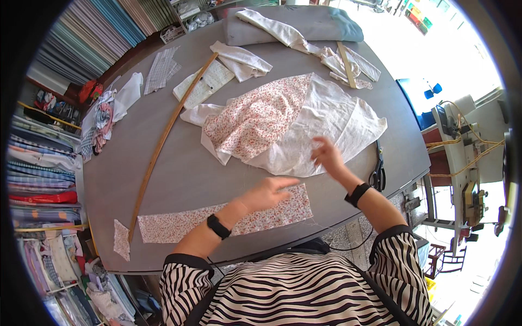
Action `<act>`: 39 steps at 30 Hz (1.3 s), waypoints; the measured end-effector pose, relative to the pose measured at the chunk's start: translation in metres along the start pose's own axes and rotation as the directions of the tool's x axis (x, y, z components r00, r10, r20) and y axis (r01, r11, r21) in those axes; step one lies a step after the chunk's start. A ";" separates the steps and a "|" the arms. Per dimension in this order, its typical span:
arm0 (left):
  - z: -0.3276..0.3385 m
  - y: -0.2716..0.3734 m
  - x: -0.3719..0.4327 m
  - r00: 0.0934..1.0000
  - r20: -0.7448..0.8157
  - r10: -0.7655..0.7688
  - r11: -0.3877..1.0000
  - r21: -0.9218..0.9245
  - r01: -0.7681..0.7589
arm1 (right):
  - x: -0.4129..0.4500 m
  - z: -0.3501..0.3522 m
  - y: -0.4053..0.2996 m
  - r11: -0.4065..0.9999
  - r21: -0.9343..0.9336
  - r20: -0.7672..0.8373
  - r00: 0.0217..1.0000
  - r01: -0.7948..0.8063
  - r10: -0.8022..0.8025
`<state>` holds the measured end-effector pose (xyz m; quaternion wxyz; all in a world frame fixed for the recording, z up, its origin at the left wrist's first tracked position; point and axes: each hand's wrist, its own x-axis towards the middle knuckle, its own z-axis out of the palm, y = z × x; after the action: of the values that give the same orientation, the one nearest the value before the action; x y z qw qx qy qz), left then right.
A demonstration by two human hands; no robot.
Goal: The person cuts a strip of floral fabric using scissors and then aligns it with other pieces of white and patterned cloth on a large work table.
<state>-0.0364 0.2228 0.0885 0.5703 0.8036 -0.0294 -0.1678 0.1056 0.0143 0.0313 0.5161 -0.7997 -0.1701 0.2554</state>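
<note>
My left hand (270, 194) is over the right part of a floral fabric strip (179, 224) that lies flat near the table's front edge. Its fingers point right, apart and holding nothing. Over the near edge of a crumpled white cloth (322, 118) hovers my right hand (327, 155), slightly blurred, fingers spread; whether it touches the cloth I cannot tell. A red-flowered fabric piece (261, 118) lies bunched beside the white cloth, at its left. Black-handled fabric shears (378, 171) rest on the table to the right of my right hand.
A long wooden ruler (163, 138) crosses the grey table (114, 175) at left, one end over a notebook (216, 83). A small floral scrap (122, 239) lies front left. Cloth scraps (104, 118) sit at the left edge. A folded grey pad (281, 26) and a short ruler (346, 65) are at the back.
</note>
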 end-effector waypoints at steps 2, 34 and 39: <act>-0.010 -0.043 0.007 0.955 -0.290 -0.055 0.998 0.001 0.058 | -0.011 0.025 -0.002 0.947 -0.295 0.060 0.992 0.126 -0.114; 0.014 -0.008 0.040 0.883 -0.073 -0.463 0.401 -0.906 0.135 | 0.018 -0.011 -0.032 0.472 0.765 0.384 0.899 -0.439 0.212; 0.026 -0.046 0.050 0.774 -0.218 -0.594 0.419 -0.905 0.066 | -0.005 -0.028 -0.006 0.830 0.460 0.292 0.936 -0.316 0.195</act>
<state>-0.0039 0.2030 0.0264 0.8291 0.4093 0.3771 -0.0535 0.1174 -0.0064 0.0471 0.6426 -0.6185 -0.0484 0.4497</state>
